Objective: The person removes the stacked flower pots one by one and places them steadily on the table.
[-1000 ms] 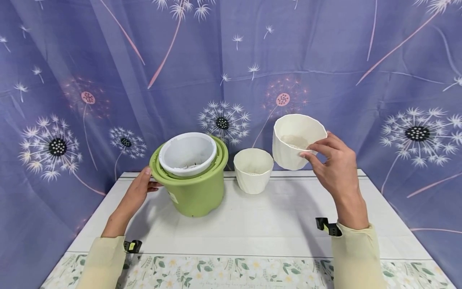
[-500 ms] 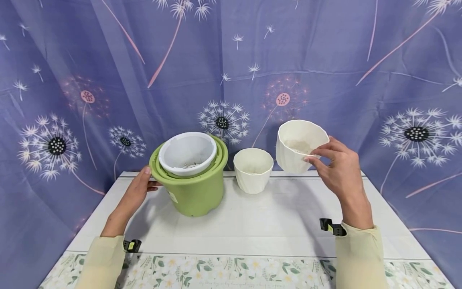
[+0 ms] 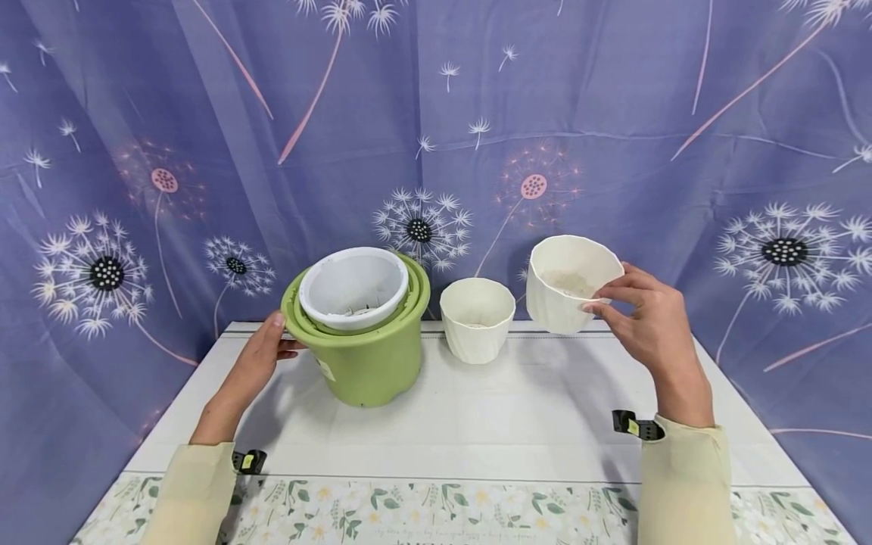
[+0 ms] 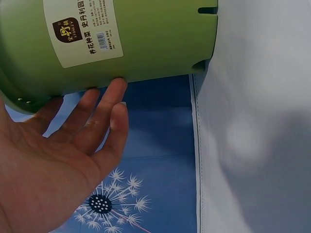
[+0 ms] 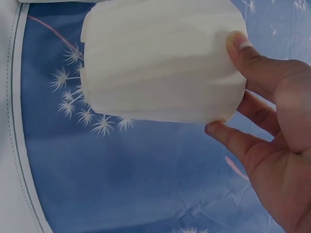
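Tilted and raised above the white table is a white faceted flowerpot point(image 3: 562, 306); my right hand point(image 3: 643, 310) pinches its rim between thumb and fingers. The right wrist view shows the outer wall of the same flowerpot point(image 5: 160, 63). On the left, my left hand point(image 3: 252, 363) touches the side of a large green flowerpot point(image 3: 371, 371), thumb at the rim and fingertips against the wall below it. A label point(image 4: 87, 29) faces the left wrist camera. Nested inside the green flowerpot sits a white round pot point(image 3: 354, 288) with some debris at its bottom.
A smaller white faceted flowerpot point(image 3: 478, 322) stands upright at the table's back edge, between the green one and the raised one. Behind the table point(image 3: 477, 431) hangs a purple dandelion curtain point(image 3: 422, 91). A floral strip point(image 3: 381, 511) runs along the table's front.
My right hand has lowered the white flowerpot and moved it slightly to the right. The left hand and the green flowerpot stay where they were.
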A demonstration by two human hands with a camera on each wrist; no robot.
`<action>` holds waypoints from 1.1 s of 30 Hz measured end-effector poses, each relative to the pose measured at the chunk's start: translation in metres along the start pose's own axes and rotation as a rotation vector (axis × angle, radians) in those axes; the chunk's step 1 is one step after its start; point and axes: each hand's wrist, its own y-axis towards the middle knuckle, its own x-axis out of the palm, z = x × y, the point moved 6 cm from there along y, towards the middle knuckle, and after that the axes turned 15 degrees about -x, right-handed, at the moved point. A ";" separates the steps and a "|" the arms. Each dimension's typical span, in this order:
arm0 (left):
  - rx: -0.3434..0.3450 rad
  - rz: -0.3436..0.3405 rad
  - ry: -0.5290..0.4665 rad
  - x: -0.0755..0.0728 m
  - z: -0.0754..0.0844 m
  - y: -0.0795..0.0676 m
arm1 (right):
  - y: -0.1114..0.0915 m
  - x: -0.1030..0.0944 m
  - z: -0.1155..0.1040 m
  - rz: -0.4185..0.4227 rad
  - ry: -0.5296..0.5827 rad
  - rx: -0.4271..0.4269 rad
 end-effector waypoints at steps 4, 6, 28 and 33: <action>0.001 0.002 -0.002 0.000 0.001 -0.001 | -0.004 0.002 0.006 -0.032 0.013 0.010; 0.003 0.003 -0.004 0.000 0.002 0.000 | -0.006 0.002 0.009 -0.045 0.024 0.019; 0.000 0.001 -0.010 0.000 0.000 0.000 | -0.030 0.025 0.033 -0.136 0.098 0.024; -0.002 0.001 -0.007 0.000 0.000 0.000 | -0.036 0.030 0.039 -0.171 0.100 0.050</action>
